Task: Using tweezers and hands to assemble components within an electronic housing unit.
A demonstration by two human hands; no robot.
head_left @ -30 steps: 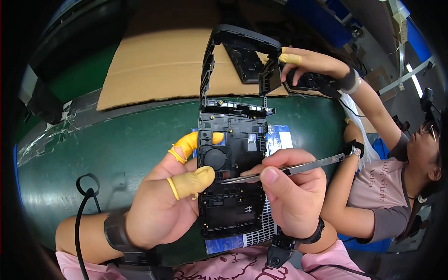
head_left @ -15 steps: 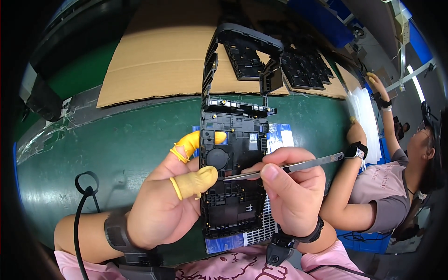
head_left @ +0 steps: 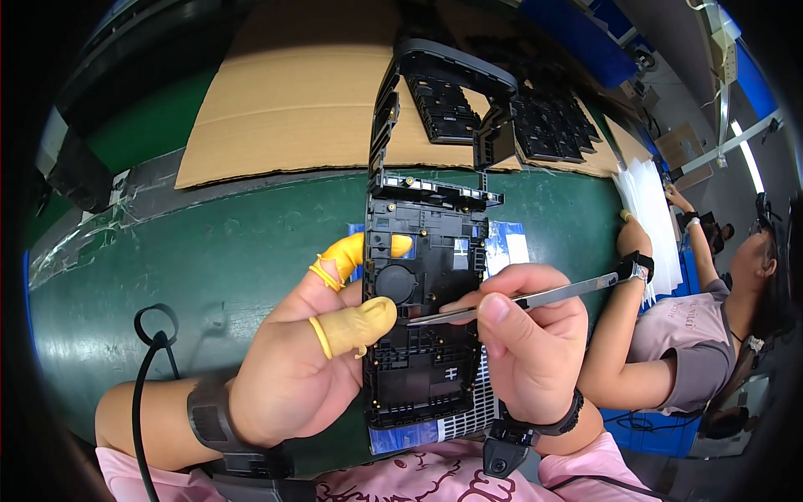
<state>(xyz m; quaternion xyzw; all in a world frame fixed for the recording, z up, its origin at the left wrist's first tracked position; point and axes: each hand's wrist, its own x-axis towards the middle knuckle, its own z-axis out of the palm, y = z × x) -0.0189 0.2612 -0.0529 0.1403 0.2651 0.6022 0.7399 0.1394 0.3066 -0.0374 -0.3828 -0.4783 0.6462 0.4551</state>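
Here, green tabletop (head_left: 209,251) beneath black frame (head_left: 437,258).

Matt plastic frame (head_left: 437,272), metal tweezers (head_left: 559,294)

Your left hand (head_left: 305,360) grips the black plastic frame (head_left: 437,280) by its left side, yellow finger covers (head_left: 355,328) on thumb and forefinger, above the near edge of the green bench (head_left: 167,284). Your right hand (head_left: 533,347) pinches metal tweezers (head_left: 569,292), tips near your left thumb. Along the bench's far edge, cardboard (head_left: 284,125) carries black housings (head_left: 544,125); a co-worker (head_left: 682,330) is at the right edge.
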